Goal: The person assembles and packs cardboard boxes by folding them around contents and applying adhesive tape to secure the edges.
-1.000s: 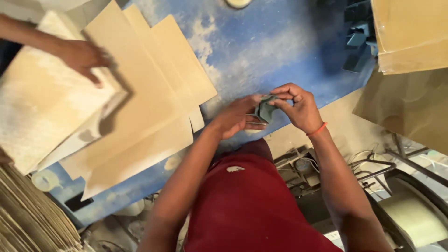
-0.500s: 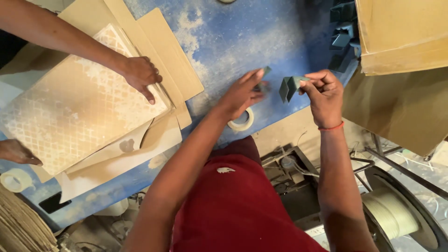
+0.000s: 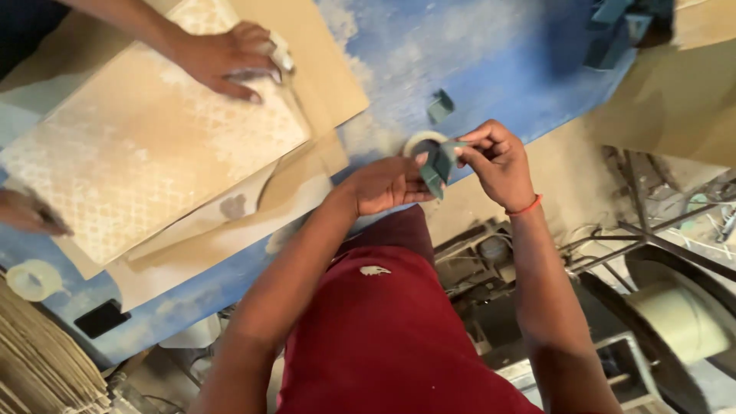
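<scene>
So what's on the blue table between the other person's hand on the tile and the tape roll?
In the head view, only brown cardboard sheets and bare dusty blue table.

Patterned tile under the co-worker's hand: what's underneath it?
Under the patterned tile, tan cardboard sheets stick out, lying on the blue table. How many sheets the tile covers cannot be seen.

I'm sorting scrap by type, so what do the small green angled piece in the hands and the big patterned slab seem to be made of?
The green corner piece, pinched between the left hand and right hand, looks like moulded plastic: uniform dull colour, crisp angled edges. The patterned slab seems a ceramic tile seen from its unglazed back: rigid, beige, matt, embossed lattice, though that is uncertain.
</scene>
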